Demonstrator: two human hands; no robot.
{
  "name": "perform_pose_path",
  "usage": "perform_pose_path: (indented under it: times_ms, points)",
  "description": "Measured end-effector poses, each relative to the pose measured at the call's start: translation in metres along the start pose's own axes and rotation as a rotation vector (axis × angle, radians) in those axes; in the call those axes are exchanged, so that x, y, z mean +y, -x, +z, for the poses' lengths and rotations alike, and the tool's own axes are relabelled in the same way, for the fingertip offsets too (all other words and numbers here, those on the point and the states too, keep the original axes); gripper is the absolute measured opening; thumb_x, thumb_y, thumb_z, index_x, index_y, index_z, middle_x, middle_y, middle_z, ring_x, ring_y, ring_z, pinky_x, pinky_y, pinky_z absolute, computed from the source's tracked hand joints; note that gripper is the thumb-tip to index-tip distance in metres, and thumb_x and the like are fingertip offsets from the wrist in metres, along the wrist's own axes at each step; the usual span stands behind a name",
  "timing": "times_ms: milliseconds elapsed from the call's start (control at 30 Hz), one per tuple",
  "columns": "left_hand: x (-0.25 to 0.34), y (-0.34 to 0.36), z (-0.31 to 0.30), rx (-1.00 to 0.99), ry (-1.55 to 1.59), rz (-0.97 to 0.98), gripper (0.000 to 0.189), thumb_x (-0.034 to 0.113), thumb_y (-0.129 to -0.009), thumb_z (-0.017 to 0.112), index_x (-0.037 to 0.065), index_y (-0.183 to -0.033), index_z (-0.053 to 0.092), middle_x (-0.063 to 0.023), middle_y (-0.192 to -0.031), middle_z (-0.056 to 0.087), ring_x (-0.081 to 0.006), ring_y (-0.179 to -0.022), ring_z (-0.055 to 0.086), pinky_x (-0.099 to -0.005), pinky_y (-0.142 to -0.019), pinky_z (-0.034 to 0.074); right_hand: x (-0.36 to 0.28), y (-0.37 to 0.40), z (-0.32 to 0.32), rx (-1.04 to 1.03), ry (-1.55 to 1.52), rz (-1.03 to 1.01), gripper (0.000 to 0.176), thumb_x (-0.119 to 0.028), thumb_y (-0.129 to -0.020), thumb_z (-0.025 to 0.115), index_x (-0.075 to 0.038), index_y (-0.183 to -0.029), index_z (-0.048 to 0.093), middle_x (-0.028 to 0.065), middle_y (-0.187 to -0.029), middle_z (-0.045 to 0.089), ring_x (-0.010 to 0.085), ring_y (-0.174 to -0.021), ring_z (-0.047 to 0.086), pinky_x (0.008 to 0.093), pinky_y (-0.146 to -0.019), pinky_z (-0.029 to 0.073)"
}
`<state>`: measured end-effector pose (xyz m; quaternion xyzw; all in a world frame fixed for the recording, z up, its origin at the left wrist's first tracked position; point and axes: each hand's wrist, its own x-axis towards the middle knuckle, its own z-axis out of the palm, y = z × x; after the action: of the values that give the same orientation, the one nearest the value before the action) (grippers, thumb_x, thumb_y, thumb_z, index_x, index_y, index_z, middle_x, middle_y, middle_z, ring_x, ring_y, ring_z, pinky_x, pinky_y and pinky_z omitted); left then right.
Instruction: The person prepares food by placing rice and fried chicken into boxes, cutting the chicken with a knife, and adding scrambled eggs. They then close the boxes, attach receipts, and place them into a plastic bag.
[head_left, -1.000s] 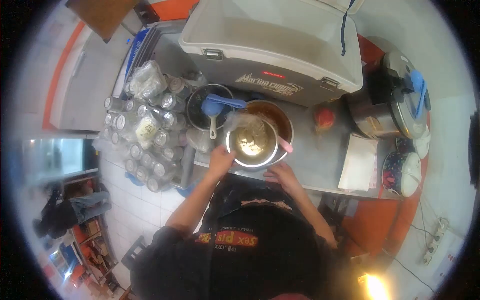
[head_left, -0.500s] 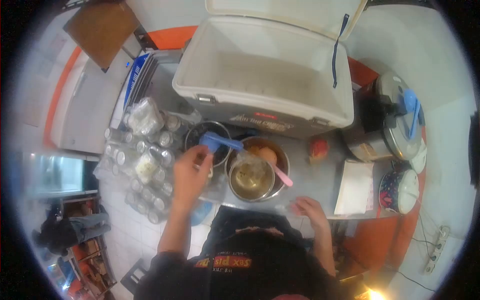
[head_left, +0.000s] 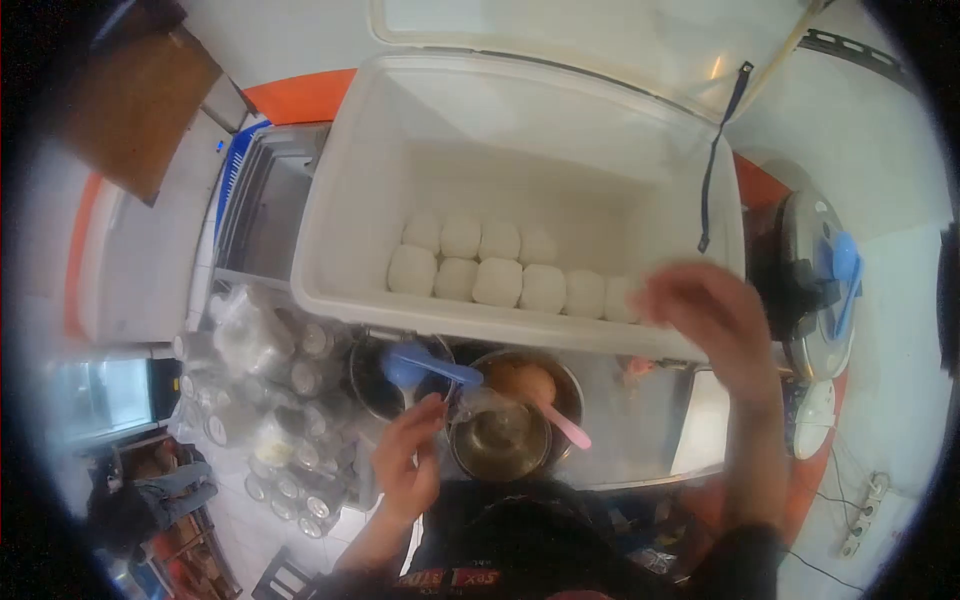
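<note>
– Please, where is the right hand?
– The right hand [head_left: 712, 325] is over the front rim of the open cooler box [head_left: 350, 180], just beside the end of the front row of white rounded pieces [head_left: 497, 283]. It is blurred, so I cannot tell if its fingers are apart or together, or hold something.
– And where do these pieces lie?
– Inside the box, in two rows near the front wall; the front row is longer.
– What does the left hand do?
– The left hand [head_left: 405, 465] is near the blue scoop [head_left: 435, 368] and the metal bowl [head_left: 500, 445], its fingers bent. If they grip something, I cannot tell.
</note>
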<state>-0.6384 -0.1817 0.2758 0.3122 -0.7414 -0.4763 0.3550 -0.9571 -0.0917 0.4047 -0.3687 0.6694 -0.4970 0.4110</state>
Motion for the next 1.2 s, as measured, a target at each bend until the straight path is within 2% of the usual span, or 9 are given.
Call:
perform_pose_path:
  times_ms: [167,233,333,467,533,567,733,833,1200]
  points:
    - [-0.01,-0.009,-0.002,0.098,-0.028,0.082,0.031,-0.015,-0.071,0.044,0.0,-0.092,0.06,-0.0229,-0.101,0.064,-0.0291,-0.085,0.067,-0.0345,-0.074,0.053,0.093,-0.177,0.022,-0.273,0.728,0.247,0.049,-0.026,-0.084,0.064,-0.001,-0.124,0.05,0.0176,-0.122,0.057,0.0288,-0.106,0.059,0.0384,-0.091,0.047]
    - [-0.014,-0.01,-0.002,0.169,0.034,0.055,0.03,-0.015,-0.071,0.043,0.0,-0.091,0.058,-0.0221,-0.095,0.064,-0.0282,-0.081,0.066,-0.0339,-0.071,0.052,0.147,-0.22,0.034,-0.371,0.932,0.446,0.068,-0.032,-0.077,0.072,-0.011,-0.134,0.043,0.0178,-0.113,0.059,0.0276,-0.09,0.061,0.0382,-0.072,0.052]
    - [-0.018,-0.009,-0.011,0.169,-0.074,0.058,0.01,-0.004,-0.084,0.05,-0.001,-0.09,0.056,-0.0218,-0.093,0.062,-0.029,-0.081,0.061,-0.0358,-0.074,0.05,0.13,-0.209,0.071,-0.486,1.11,0.515,0.086,-0.038,-0.07,0.075,-0.012,-0.14,0.033,0.0206,-0.115,0.057,0.0336,-0.094,0.06,0.043,-0.071,0.053]
    - [-0.027,0.002,-0.014,0.202,-0.072,-0.043,0.01,-0.004,-0.086,0.05,-0.001,-0.095,0.054,-0.0215,-0.093,0.059,-0.0294,-0.084,0.06,-0.0377,-0.073,0.052,0.163,-0.242,0.066,-0.551,1.066,0.653,0.094,-0.041,-0.068,0.075,-0.008,-0.141,0.028,0.0229,-0.123,0.051,0.0386,-0.103,0.056,0.0488,-0.073,0.053]
    - [-0.035,0.003,-0.012,0.227,-0.054,-0.055,0.019,-0.009,-0.079,0.047,0.0,-0.094,0.055,-0.0211,-0.091,0.061,-0.0286,-0.079,0.062,-0.0355,-0.07,0.052,0.133,-0.247,0.06,-0.547,0.98,0.924,0.092,-0.044,-0.069,0.073,-0.001,-0.138,0.03,0.0234,-0.132,0.042,0.039,-0.113,0.051,0.047,-0.077,0.053]
    - [-0.037,0.003,-0.011,0.254,-0.044,-0.059,0.027,-0.014,-0.073,0.044,0.001,-0.092,0.055,-0.0207,-0.09,0.063,-0.0277,-0.074,0.064,-0.0333,-0.067,0.052,0.133,-0.242,0.063,-0.549,0.983,0.932,0.092,-0.044,-0.069,0.073,-0.001,-0.138,0.03,0.0234,-0.132,0.042,0.039,-0.113,0.051,0.047,-0.077,0.053]
    - [-0.034,-0.009,-0.005,0.204,0.003,-0.01,0.026,-0.015,-0.074,0.045,0.0,-0.093,0.054,-0.0209,-0.088,0.063,-0.0274,-0.073,0.063,-0.0327,-0.064,0.052,0.129,-0.179,0.103,-0.577,1.008,0.691,0.109,-0.065,-0.069,0.065,0.002,-0.144,0.022,0.0276,-0.146,0.022,0.0436,-0.132,0.03,0.0532,-0.105,0.03]
    - [-0.026,-0.019,-0.002,0.182,-0.026,0.057,0.022,-0.013,-0.075,0.049,0.0,-0.093,0.054,-0.0203,-0.085,0.064,-0.0275,-0.072,0.063,-0.0326,-0.062,0.052,0.138,-0.178,0.126,-0.418,1.1,0.782,0.115,-0.072,-0.064,0.062,0.004,-0.142,0.025,0.023,-0.141,0.029,0.0407,-0.126,0.038,0.0462,-0.104,0.037]
    - [-0.031,-0.001,-0.001,0.189,0.05,0.012,0.023,-0.014,-0.075,0.05,-0.001,-0.092,0.058,-0.0181,-0.087,0.066,-0.0277,-0.077,0.065,-0.0324,-0.068,0.051,0.13,-0.179,0.128,-0.35,1.052,0.886,0.113,-0.062,-0.056,0.073,-0.005,-0.143,0.029,0.0194,-0.141,0.027,0.0397,-0.129,0.031,0.0472,-0.101,0.04]
